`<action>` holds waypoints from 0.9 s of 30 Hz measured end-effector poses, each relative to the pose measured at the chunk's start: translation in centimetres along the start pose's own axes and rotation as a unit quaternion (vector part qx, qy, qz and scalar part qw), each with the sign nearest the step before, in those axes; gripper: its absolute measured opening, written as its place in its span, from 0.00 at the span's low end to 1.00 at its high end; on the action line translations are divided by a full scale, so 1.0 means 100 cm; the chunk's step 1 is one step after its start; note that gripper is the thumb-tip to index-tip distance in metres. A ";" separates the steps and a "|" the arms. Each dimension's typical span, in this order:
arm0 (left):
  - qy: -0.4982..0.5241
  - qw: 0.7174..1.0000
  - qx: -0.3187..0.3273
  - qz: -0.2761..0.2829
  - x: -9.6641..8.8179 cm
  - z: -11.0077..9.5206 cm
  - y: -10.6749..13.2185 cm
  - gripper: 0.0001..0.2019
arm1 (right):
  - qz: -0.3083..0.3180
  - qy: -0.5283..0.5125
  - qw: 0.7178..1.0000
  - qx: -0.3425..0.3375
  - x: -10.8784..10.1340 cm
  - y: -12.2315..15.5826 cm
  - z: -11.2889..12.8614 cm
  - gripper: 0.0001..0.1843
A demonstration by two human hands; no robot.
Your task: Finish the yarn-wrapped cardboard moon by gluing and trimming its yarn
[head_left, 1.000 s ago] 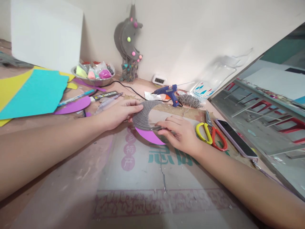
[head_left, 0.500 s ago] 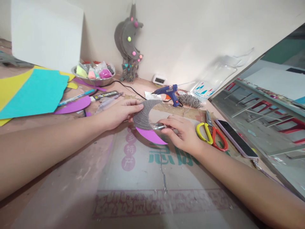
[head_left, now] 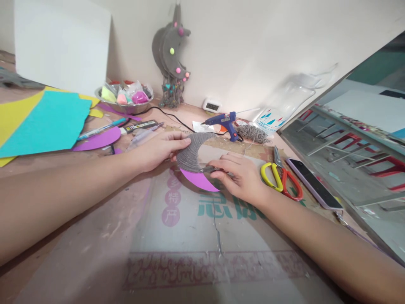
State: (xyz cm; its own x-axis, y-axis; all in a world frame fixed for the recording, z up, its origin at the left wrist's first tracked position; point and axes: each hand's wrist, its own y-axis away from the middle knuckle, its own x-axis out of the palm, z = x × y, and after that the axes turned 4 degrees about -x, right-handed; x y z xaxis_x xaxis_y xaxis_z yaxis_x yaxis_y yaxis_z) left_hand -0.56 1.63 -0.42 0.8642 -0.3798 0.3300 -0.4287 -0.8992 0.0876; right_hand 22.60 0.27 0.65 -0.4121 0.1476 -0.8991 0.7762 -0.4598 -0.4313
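Observation:
My left hand (head_left: 166,148) pinches the upper left edge of a crescent moon cutout (head_left: 190,154) between thumb and fingers. Grey yarn is wound closely around most of the crescent, while its lower end (head_left: 201,180) shows bare purple. In my right hand (head_left: 238,175) is a slim metal tool, seemingly tweezers (head_left: 207,169), with the tip touching the inner edge of the crescent where the yarn stops. My right fingers cover the rest of the tool. A loose ball of grey yarn (head_left: 253,133) lies farther back.
Scissors (head_left: 278,175) and a phone (head_left: 313,182) lie right of my right hand. Behind are a blue glue gun (head_left: 226,123), a small clock (head_left: 211,105) and a clear jug (head_left: 284,101). Coloured sheets (head_left: 47,122) and a metal bowl (head_left: 126,106) are left. A decorated moon (head_left: 167,52) hangs on the wall.
The tweezers' tip has shifted slightly left against the crescent, and my right hand has turned a little. My left hand and the crescent stay nearly in place.

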 end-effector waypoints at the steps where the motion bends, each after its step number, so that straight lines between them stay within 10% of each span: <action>1: 0.002 1.000 -0.001 0.000 0.000 0.000 0.000 0.05 | 0.001 0.003 1.000 -0.004 0.000 0.000 0.000 0.12; 27: -0.002 1.000 -0.003 -0.006 0.003 -0.001 0.002 0.05 | -0.001 -0.029 1.000 0.008 0.001 0.000 0.002 0.13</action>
State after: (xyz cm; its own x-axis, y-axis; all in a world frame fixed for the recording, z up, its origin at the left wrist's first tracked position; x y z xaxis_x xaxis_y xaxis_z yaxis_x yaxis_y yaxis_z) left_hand -0.44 1.33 -0.17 0.8704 -0.3695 0.3254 -0.4196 -0.9024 0.0978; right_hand 22.50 0.11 0.59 -0.4413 0.0974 -0.8920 0.7675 -0.4741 -0.4315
